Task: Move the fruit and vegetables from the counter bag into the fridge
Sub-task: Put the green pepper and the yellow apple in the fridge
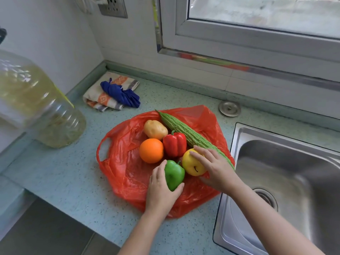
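While atop bag (119, 162), green pepper (174, 173) inside left grip (161, 190).

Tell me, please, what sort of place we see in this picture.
Most likely a home kitchen: a steel sink is set into a speckled counter below a window, and a large plastic bottle of yellowish liquid, probably cooking oil, stands at the left.

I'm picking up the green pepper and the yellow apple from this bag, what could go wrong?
The yellow apple lies near the sink; if your right hand slips, it could roll in. The orange sits loose beside the green pepper that your left hand grips, so lifting may set it rolling on the red bag. Your right hand also crosses the bitter gourd and might knock it.
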`<state>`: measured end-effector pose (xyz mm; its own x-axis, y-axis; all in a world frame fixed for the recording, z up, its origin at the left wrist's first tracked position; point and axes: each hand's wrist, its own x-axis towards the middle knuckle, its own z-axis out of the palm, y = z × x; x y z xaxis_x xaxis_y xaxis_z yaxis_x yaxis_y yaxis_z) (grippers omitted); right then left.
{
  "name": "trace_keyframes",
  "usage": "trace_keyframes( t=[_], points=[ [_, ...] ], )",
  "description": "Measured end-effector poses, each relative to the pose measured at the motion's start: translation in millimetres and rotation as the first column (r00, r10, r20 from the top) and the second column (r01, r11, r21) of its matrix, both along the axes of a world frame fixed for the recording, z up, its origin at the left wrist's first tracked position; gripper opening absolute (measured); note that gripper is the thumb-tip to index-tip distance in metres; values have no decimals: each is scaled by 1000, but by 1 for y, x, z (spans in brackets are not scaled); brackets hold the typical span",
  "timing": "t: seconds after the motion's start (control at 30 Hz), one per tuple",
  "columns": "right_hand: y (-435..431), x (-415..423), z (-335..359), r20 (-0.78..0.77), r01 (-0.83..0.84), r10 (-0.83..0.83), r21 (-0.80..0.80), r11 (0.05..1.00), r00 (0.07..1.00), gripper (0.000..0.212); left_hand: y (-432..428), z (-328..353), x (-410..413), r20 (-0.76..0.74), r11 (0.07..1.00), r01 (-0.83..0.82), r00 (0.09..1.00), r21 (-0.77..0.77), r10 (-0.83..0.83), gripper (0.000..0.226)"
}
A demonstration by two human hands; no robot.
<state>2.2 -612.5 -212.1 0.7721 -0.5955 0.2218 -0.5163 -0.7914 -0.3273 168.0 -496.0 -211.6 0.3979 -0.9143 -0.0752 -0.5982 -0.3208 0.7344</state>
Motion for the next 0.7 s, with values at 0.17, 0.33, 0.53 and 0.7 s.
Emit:
trace_keyframes(
  t=[0.17, 0.33, 0.53, 0.7],
  points=[
    [2, 3, -2, 27, 44, -44, 0, 999, 999, 79, 3, 4, 3, -58, 1000, -16, 998, -8, 16, 81],
    [16, 0, 6, 100, 141, -141, 6, 990, 985, 75, 6, 13, 4, -115, 997, -31, 993, -71, 23, 80],
    [43, -6, 33, 245, 347, -375, 151, 926, 894, 74, 8, 39, 15, -160, 979, -9, 987, -204, -25, 79],
    [76, -16, 65, 326, 496, -552, 243, 834, 767, 78, 4, 66, 9, -278, 956, 63, 949, -285, -145, 72]
  ],
)
